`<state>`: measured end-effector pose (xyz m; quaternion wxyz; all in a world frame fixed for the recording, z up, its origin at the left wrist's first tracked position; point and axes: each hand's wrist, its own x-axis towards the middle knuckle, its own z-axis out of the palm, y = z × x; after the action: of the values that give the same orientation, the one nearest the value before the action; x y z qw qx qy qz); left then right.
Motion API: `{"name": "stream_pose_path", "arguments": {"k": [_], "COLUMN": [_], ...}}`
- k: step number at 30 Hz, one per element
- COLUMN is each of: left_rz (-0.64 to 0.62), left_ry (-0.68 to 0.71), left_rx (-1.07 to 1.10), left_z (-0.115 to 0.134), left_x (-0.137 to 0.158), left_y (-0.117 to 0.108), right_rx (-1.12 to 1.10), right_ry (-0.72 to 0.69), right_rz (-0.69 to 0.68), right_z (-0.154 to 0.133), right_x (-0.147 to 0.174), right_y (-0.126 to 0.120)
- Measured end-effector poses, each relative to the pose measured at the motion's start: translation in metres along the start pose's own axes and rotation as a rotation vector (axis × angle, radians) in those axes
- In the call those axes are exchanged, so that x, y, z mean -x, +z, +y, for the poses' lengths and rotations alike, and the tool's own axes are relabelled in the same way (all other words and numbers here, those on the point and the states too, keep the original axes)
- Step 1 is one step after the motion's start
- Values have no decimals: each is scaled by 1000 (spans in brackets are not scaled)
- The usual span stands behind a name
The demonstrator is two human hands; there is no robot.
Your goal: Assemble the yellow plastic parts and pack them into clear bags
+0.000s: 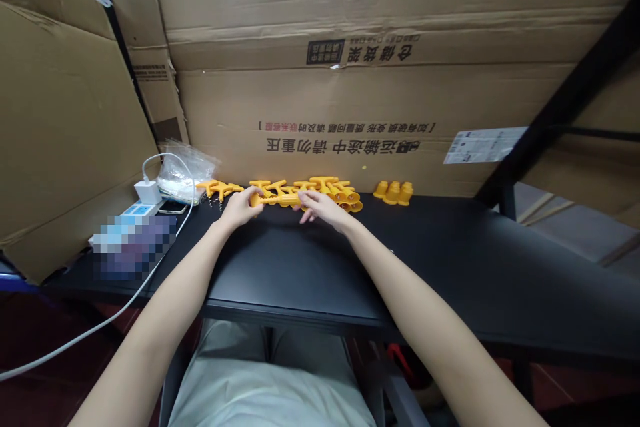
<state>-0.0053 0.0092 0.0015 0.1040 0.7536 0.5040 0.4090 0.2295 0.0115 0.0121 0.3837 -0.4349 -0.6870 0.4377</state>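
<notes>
A yellow plastic corkscrew [283, 200] lies level between my two hands, just above the table. My left hand [241, 207] closes its fingers round the left end. At the opposite end, my right hand [324, 209] has thumb and index finger pressed against the corkscrew, the other fingers curling below. Right behind them is a row of yellow corkscrews [325, 185], some showing round open ends at the right. Yellow T-shaped handles with metal spiral screws [220, 190] lie left of my left hand. Several yellow bell-shaped pieces [395, 192] stand grouped farther right.
Cardboard [310, 93] walls off the back and left of the black table [300, 267]. Clear plastic bags [183, 167], a phone [173, 207] and a power strip [143, 207] with a white charger [147, 192] sit at left. A white cable [125, 307] hangs over the front edge.
</notes>
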Motion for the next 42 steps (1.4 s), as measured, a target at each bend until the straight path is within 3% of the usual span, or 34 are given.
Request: {"name": "stream_pose_path", "arguments": {"k": [2,5,14,18,25,42], "left_rz": [2,-2,6,2,15,-33], "left_ry": [-13,-25,44,51,41,92], "left_rx": [-12,-20,-99,-120,-111,-143], "left_z": [0,1,6,4,-3,4], "left_x": [0,0,1,1,0,4], "left_y": [-1,-2,-2,0,2,1], "right_rx": [-8,-4,-49,-29,-18,-47], "right_ry": [-91,-111,78,134,-67,-7], "right_rz": [-32,-41,74,50,-42,81], "right_z": [3,5,-6,-7,3,-2], "right_x": [-1,-1,2,2,0,-2], "right_y": [-3,-4,12,9,-4,5]}}
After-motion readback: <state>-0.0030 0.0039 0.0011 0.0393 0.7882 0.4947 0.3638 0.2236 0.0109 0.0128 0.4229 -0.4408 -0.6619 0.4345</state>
